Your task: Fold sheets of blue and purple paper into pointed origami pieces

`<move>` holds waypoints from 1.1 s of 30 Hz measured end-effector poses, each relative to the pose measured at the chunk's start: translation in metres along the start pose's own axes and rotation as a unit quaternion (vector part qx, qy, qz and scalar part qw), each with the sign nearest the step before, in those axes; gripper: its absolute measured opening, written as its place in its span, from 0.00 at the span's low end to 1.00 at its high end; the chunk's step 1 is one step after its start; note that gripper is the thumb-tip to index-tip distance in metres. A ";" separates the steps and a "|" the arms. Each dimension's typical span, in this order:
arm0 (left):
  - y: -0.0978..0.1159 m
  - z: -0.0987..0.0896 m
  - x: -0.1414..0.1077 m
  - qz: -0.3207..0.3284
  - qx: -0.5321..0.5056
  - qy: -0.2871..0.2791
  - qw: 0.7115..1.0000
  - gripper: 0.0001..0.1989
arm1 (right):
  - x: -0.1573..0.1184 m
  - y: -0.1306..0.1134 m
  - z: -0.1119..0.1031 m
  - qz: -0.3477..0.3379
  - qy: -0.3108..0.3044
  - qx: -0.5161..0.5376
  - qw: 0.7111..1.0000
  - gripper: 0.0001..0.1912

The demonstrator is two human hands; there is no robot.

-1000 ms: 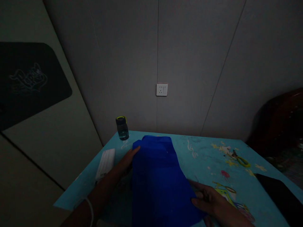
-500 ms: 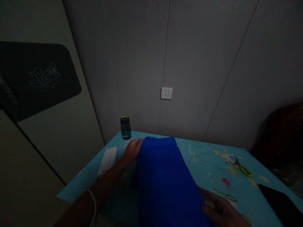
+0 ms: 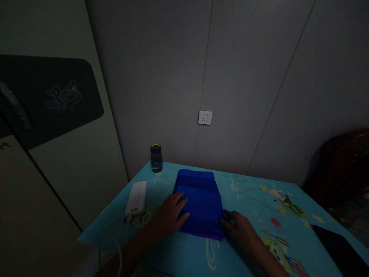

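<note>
Along the left edge of the table point(image 3: 106, 223), the white power bank point(image 3: 138, 196) lies near our left forearm, and the bottle point(image 3: 156, 159) stands upright by the far left corner. We would draw that elbow in so our sleeveless arm clears the cable point(image 3: 127, 231).

Our left hand point(image 3: 167, 217) is open, fingers spread over the left side of the blue sheet point(image 3: 198, 200) and gripping nothing that we can see; it is blurred. It reaches in from the near left, palm down, forearm slanting. The sheet lies in layers, left of the table's middle and towards the far edge, its near border showing uneven layers. We judge this to be a flattening and squaring step: we should press lightly with flat fingers, stroke outwards from the middle, and line up the layers before bearing down, or a crease may set crooked.

Our right hand point(image 3: 242, 231) comes from the near right, fingers half curled and thumb beside the sheet's right edge; whether it pinches that edge, we cannot tell. Steadying there without tugging would suit thin layers.
</note>
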State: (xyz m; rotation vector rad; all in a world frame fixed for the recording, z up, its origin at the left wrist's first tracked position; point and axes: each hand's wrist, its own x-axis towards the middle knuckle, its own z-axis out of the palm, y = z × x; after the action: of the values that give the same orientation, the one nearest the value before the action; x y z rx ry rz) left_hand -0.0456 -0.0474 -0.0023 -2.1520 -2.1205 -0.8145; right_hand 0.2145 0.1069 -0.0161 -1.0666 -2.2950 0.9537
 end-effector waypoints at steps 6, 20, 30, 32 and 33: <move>-0.002 0.024 -0.018 0.021 0.057 -0.032 0.998 0.22 | 0.000 -0.025 0.014 -0.119 0.085 -0.116 0.982 0.24; 0.003 0.038 -0.025 -0.039 0.095 0.053 0.993 0.20 | -0.003 -0.017 0.047 -0.101 0.139 -0.173 0.970 0.22; -0.001 0.039 -0.024 -0.140 0.095 0.099 0.981 0.23 | -0.010 -0.016 0.046 -0.041 0.168 -0.178 0.969 0.17; -0.001 0.038 -0.024 -0.145 0.092 0.098 0.980 0.22 | -0.011 -0.018 0.046 -0.052 0.159 -0.182 0.969 0.15; -0.001 0.038 -0.023 -0.147 0.090 0.097 0.980 0.22 | -0.011 -0.020 0.046 -0.058 0.154 -0.183 0.969 0.16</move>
State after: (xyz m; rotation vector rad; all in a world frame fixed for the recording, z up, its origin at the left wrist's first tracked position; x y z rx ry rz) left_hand -0.0319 -0.0554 -0.0437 -1.6253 -2.3353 -0.7754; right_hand 0.1824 0.0705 -0.0336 -1.1173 -2.2832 0.2932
